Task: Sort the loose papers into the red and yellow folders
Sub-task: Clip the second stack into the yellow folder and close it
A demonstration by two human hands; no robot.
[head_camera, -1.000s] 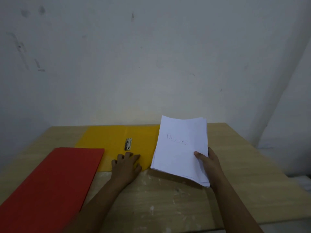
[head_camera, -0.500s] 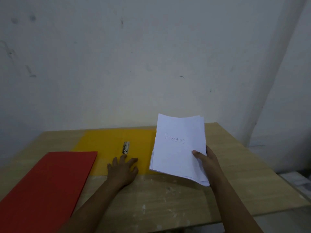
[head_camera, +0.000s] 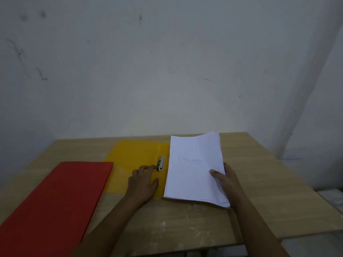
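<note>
— What is the right hand (head_camera: 225,179) doing?
— It is gripping the white paper stack (head_camera: 194,169) at its right edge, thumb on top, over the light wooden desk (head_camera: 259,182) near the far edge.
— And the left hand (head_camera: 143,184)?
— It is lying flat, fingers spread, on the open yellow plastic folder (head_camera: 133,156), fingertips touching the metal clip (head_camera: 160,163). The closed red folder (head_camera: 55,197) is lying toward the left edge.

Table (head_camera: 259,201) stands against wall (head_camera: 167,71). Closed folder (head_camera: 55,197) lies at table's left, running toward the near edge. Open folder (head_camera: 133,160) lies behind and right of it, its metal clip (head_camera: 160,163) near the fold. Paper stack (head_camera: 193,169) covers the open folder's right half. Left hand (head_camera: 143,184) rests on the open folder, fingertips at the clip. Right hand (head_camera: 225,179) holds the stack's right edge.
</note>
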